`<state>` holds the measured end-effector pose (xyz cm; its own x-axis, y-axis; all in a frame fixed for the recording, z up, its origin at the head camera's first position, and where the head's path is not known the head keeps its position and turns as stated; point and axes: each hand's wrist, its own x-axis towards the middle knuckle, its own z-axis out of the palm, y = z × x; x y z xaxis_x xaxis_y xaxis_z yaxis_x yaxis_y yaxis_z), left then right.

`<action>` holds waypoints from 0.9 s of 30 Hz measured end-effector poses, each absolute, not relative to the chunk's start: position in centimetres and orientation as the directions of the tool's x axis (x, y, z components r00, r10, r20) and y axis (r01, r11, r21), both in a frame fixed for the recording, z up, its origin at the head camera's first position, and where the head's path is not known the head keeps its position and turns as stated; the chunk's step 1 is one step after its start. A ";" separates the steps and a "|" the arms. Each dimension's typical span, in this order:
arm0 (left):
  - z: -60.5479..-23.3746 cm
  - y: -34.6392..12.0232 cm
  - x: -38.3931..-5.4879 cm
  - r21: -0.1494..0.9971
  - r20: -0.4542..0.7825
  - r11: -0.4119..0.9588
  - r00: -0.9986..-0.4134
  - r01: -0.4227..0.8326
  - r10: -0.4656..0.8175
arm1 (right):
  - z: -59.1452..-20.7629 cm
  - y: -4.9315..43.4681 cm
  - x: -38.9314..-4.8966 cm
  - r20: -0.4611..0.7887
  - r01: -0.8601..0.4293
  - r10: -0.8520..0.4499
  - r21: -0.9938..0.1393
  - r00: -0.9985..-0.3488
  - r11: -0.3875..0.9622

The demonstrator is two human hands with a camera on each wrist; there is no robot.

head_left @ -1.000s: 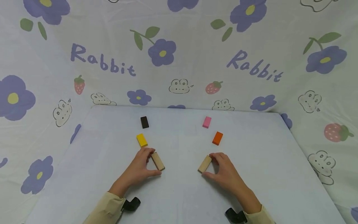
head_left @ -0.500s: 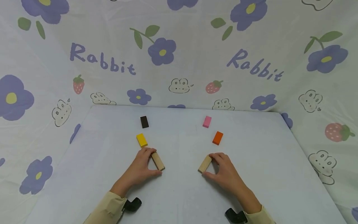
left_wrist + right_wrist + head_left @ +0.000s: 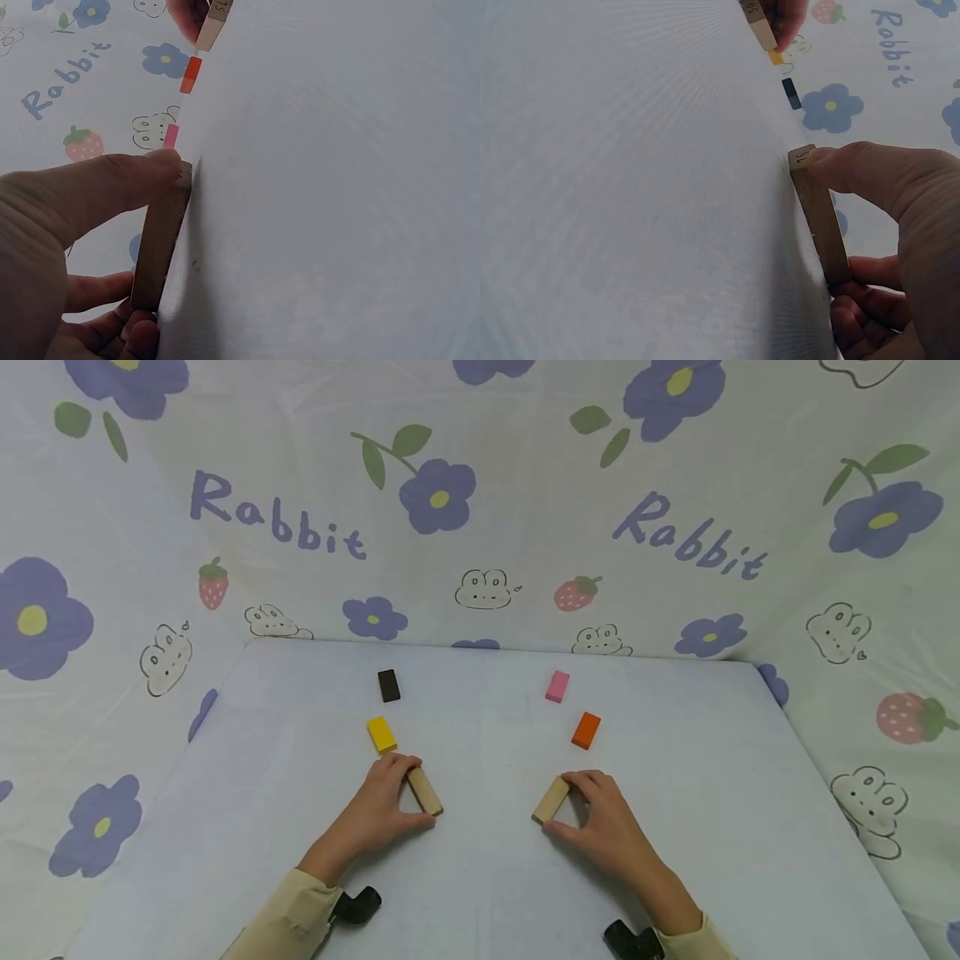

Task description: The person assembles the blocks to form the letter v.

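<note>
Two plain wooden blocks lie slanted on the white table. My left hand (image 3: 381, 806) grips the left wooden block (image 3: 425, 791) by its two ends, thumb at the near end and fingertips at the far one. In the same way my right hand (image 3: 603, 818) holds the right wooden block (image 3: 551, 800) between thumb and fingers. Dark markings show on the end of the right-hand block (image 3: 801, 156) in the right wrist view. In the left wrist view the thumb covers most of the block's near end, and the block (image 3: 161, 240) touches the tabletop.
Beyond the left hand lie a yellow block (image 3: 382, 735) and a black block (image 3: 388, 686). An orange block (image 3: 586, 731) and a pink block (image 3: 557, 687) lie beyond the right hand. A patterned cloth (image 3: 525, 510) hangs behind the white table (image 3: 480, 877).
Both hands keep their hold on the wooden blocks, which stay in place. The head view shifts very slightly; the coloured blocks have not moved on the table.
</note>
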<state>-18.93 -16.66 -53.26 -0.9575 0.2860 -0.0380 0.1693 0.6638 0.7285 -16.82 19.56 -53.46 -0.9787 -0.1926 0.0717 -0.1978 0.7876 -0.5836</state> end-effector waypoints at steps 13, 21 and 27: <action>-53.1 -16.5 -19.0 0.714 -0.029 0.674 -0.954 0.189 0.299 | -53.1 19.3 -16.6 0.063 -0.197 -0.198 -0.589 -0.978 0.784; -52.5 -16.2 -18.8 0.714 -0.033 0.672 -0.949 0.197 0.314 | -52.9 19.1 -16.4 0.069 -0.204 -0.203 -0.592 -0.977 0.780; -52.2 -15.9 -18.7 0.710 -0.030 0.672 -0.945 0.210 0.327 | -52.9 18.6 -16.4 0.081 -0.226 -0.224 -0.606 -0.971 0.763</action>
